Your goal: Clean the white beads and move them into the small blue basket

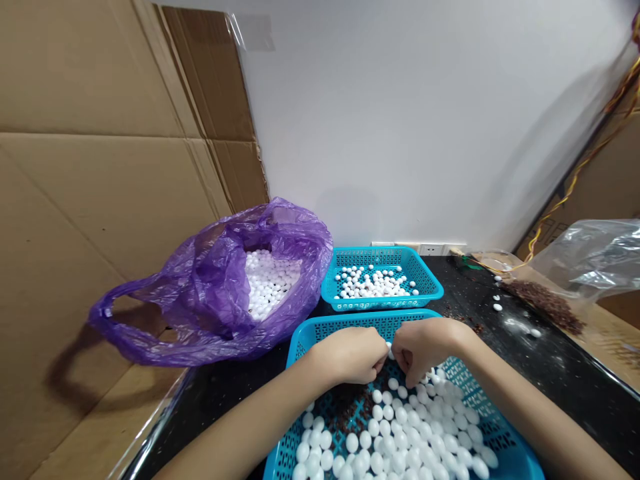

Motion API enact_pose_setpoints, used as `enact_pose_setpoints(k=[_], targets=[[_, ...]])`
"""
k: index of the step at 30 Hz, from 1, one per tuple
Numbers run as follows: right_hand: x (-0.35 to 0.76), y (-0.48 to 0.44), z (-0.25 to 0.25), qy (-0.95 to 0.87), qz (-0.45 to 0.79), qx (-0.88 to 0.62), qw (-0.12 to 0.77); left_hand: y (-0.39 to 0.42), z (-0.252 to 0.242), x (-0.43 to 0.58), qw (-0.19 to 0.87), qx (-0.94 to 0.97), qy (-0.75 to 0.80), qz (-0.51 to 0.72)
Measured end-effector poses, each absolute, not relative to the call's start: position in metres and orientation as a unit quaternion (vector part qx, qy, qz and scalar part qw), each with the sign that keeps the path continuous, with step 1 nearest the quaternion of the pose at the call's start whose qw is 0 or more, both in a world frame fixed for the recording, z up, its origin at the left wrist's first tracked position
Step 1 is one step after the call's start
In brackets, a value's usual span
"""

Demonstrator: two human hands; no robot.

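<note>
Both of my hands are over the far part of the near blue basket (313, 327), which holds many white oval pieces (400, 433) and some dark brown bits (350, 407). My left hand (355, 355) has its fingers curled closed, and what they pinch is hidden. Just right of it, my right hand (423, 347) is also closed, fingers pointing down beside the white pieces. A single white piece (389, 349) shows between the two hands; I cannot make out which hand, if either, holds it.
Behind stands a smaller blue basket (430, 287) with white pieces. A purple bag (200, 300) of white pieces lies left, beside cardboard (90, 187). At right are a brown pile (545, 303), loose white pieces, clear plastic (600, 253) and yellow wires (570, 190). A wall rises behind.
</note>
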State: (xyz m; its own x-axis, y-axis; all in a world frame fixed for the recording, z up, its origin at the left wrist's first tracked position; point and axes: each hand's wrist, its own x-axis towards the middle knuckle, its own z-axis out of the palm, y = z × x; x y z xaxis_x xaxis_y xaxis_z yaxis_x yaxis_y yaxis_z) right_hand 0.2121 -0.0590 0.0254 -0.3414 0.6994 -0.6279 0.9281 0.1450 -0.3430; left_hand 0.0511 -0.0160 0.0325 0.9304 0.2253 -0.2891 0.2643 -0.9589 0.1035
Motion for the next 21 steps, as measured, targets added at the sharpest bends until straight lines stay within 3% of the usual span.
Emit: enact_pose_setpoints(k=[21], targets=[[0.2115,-0.0596,0.024,0.746,-0.34,0.549,0.162,-0.0175,0.0302,0.0508,0.096,0.971,0.141,-0.166]])
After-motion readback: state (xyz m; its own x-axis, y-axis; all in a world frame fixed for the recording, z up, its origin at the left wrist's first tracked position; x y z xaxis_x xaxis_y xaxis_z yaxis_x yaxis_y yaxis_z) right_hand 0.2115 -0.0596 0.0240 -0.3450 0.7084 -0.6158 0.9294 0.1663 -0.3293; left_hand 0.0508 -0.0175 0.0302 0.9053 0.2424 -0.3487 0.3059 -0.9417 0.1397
